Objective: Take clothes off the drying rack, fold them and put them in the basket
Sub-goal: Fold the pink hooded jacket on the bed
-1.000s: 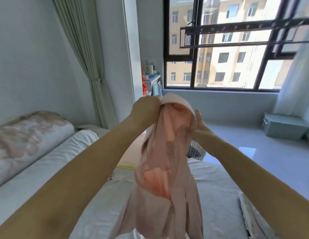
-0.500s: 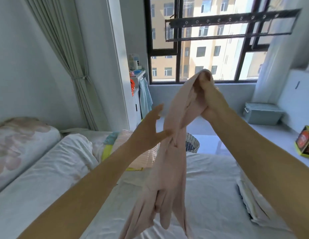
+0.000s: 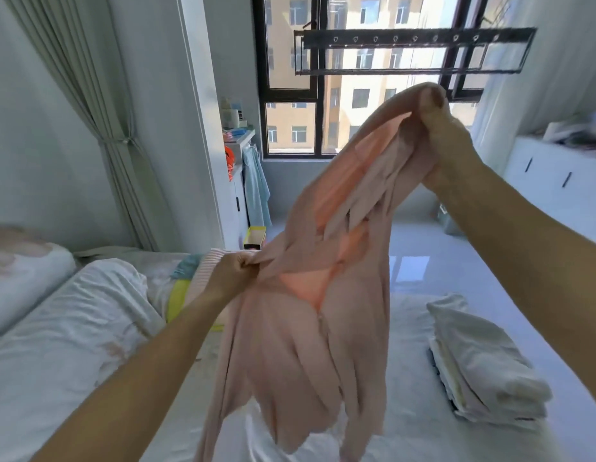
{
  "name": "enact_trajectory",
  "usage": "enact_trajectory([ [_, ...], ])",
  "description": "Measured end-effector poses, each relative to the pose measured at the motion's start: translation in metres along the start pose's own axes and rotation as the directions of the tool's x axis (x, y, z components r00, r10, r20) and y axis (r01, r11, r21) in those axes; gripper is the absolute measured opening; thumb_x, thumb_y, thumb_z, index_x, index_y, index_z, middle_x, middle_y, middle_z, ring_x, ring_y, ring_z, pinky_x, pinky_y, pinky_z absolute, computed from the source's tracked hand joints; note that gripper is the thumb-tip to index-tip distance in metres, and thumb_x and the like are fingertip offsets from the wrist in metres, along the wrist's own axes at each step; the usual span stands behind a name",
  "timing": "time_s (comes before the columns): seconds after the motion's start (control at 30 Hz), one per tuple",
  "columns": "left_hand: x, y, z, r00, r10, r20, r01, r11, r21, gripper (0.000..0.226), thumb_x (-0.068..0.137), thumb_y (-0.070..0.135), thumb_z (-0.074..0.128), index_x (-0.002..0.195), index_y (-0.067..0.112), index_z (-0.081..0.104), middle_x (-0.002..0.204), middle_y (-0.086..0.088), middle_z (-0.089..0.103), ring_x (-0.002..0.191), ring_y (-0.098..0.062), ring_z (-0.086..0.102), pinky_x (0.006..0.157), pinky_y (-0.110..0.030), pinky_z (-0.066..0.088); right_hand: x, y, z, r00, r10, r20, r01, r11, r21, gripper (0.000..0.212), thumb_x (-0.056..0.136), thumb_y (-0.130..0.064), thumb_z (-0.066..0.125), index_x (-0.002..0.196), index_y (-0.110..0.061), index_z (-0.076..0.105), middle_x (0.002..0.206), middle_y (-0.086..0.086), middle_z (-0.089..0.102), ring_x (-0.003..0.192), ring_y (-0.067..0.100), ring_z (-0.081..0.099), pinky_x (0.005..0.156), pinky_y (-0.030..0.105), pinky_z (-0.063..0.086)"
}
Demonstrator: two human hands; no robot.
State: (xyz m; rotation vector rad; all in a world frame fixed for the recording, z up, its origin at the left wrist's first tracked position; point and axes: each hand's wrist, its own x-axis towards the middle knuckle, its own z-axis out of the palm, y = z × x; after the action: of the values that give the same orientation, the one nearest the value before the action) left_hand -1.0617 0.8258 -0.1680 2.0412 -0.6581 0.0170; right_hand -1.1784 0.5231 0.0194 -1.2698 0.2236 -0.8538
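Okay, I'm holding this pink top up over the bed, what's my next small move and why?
Probably spread it flat on the bed. The pink top hangs bunched and twisted between your raised right hand and lower left hand, so it isn't ready to fold.

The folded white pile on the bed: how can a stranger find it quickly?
Start at the white bed and go to its right edge. The folded white pile lies there, right of the hanging pink garment. It alone is neatly stacked in layers.

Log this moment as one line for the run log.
stage: spreading before fold | item: pink garment | right hand: grips top, raised | left hand: grips edge, lower | over: bed
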Motion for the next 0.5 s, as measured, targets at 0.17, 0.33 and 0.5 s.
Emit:
enact_trajectory([
  [0.17, 0.025, 0.043, -0.006, 0.995, 0.011, -0.1, -0.024, 0.991, -0.128, 0.021, 0.077, 0.015, 0.056, 0.077, 0.0, 0.071, 0.068, -0.002, 0.061, 0.061, -0.004, 0.051, 0.061, -0.025, 0.042, 0.013, -0.017, -0.013, 0.998, -0.062, -0.018, 0.062, 0.998, 0.016, 0.127, 0.042, -0.067, 0.087, 0.141, -0.007, 0.034, 0.112, 0.011, 0.065, 0.1, 0.025, 0.068, 0.081, 0.042, 0.056],
  [0.33, 0.032, 0.066, 0.006, 0.994, 0.101, -0.044, -0.103, 0.993, -0.06, 0.025, 0.078, 0.024, 0.059, 0.072, 0.002, 0.07, 0.064, -0.002, 0.06, 0.057, -0.005, 0.05, 0.059, -0.022, 0.042, 0.016, -0.042, -0.022, 0.993, -0.106, -0.041, 0.107, 0.994, 0.015, 0.137, 0.039, -0.068, 0.087, 0.147, -0.007, 0.03, 0.123, 0.01, 0.063, 0.102, 0.024, 0.068, 0.08, 0.042, 0.058],
  [0.5, 0.016, 0.056, 0.018, 0.992, -0.001, 0.127, -0.004, 0.999, 0.04, 0.059, 0.05, 0.053, 0.056, 0.064, -0.004, 0.057, 0.061, -0.004, 0.042, 0.06, -0.013, 0.036, 0.054, -0.026, 0.029, 0.008, -0.045, -0.041, 0.992, -0.121, 0.04, 0.123, 0.991, -0.054, 0.131, 0.048, -0.071, 0.083, 0.148, -0.005, 0.027, 0.127, 0.013, 0.061, 0.104, 0.022, 0.068, 0.088, 0.043, 0.056],
])
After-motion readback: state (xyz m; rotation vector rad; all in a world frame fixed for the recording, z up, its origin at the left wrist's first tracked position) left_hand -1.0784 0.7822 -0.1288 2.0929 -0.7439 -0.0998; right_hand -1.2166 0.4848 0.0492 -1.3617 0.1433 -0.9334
